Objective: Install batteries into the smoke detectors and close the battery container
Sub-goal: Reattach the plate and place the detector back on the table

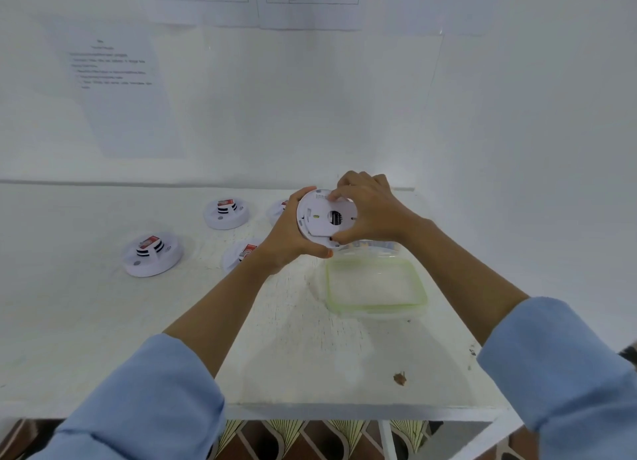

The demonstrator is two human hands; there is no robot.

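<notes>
Bright, diffuse light washes the table (293, 373) and wall (517, 114) pale, leaving only faint, soft shadows. Wide-angle distortion bends the table's near edge, and print on the far papers (113, 66) blurs unreadable.

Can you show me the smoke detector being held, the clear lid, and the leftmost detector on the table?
held smoke detector (325, 218), head view, on its white back face.
clear lid (379, 307), head view, on its near green rim.
leftmost smoke detector (150, 251), head view, on its raised centre.

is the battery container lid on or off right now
Off. The green-rimmed lid lies flat on the table, nearer the camera than the container, which the right hand, gripping a smoke detector, mostly hides.
</notes>
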